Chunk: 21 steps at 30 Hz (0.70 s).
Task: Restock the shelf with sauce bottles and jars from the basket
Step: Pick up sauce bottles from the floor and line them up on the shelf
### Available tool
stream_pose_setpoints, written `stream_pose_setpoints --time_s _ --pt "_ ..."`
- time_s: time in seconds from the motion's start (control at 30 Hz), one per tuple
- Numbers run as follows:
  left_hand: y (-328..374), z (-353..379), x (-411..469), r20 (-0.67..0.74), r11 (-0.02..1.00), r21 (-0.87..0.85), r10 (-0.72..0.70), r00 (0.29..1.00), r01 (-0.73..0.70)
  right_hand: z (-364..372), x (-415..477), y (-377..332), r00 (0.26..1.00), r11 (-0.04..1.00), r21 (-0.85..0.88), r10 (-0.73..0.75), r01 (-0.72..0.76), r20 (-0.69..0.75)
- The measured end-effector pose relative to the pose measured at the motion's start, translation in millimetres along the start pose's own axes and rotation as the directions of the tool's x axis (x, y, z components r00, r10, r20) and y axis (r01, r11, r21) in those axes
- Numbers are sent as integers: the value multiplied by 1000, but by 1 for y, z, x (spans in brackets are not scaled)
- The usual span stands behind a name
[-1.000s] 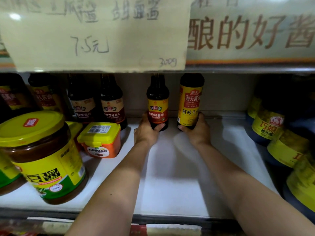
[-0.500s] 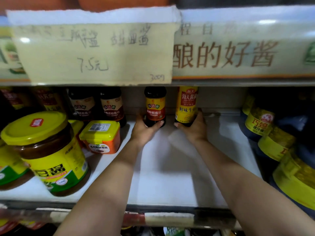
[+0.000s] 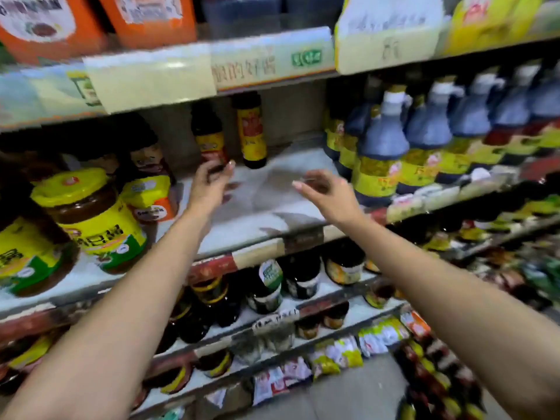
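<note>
Two dark sauce bottles stand at the back of the white shelf [image 3: 266, 204]: a shorter one with a yellow-and-red label [image 3: 209, 137] and, to its right, a taller one with a yellow label [image 3: 251, 131]. My left hand [image 3: 212, 180] hovers in front of the shorter bottle, fingers loosely curled, holding nothing. Empty too, my right hand [image 3: 324, 189] hangs over the bare shelf with relaxed fingers, clear of both bottles. The basket is out of view. The picture is blurred by motion.
Yellow-lidded bean paste jars [image 3: 91, 216] and a small orange tub [image 3: 150, 198] crowd the shelf's left. Large blue-topped bottles [image 3: 381, 147] line its right. Paper price tags [image 3: 151, 77] hang from the shelf above. Lower shelves hold dark jars [image 3: 266, 286] and packets.
Both hands have let go of the two bottles and pulled back from them. The view has drawn away and tilted, now taking in the lower shelves and the floor.
</note>
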<state>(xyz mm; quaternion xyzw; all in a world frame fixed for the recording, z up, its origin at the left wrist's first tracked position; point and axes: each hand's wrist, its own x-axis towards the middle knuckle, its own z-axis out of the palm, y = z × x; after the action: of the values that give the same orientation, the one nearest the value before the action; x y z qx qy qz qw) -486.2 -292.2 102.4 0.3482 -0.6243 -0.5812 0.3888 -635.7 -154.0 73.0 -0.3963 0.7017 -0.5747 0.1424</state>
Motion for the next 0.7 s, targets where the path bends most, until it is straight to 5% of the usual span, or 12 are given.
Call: stream_pose_setpoints --time_s 0.13,0.23,0.4,0.6,0.7 --pt "9 49 -54 267 998 11 59 962 -64 -79 -89 7 997 1000 29 0 3 -82" --pt "7 92 -89 517 996 12 73 853 -92 -140 -156 27 980 996 6 90 -90 -179" --pt "-20 200 -162 801 991 75 7 599 -112 -248 -280 87 838 923 6 352 -385 -416" --pt "-111 326 -228 884 928 367 -327 333 -63 -322 -383 177 628 772 149 598 -617 -498" --pt "-165 379 -249 824 863 504 -476 307 -16 -341 -416 230 526 659 240 728 -713 -439"
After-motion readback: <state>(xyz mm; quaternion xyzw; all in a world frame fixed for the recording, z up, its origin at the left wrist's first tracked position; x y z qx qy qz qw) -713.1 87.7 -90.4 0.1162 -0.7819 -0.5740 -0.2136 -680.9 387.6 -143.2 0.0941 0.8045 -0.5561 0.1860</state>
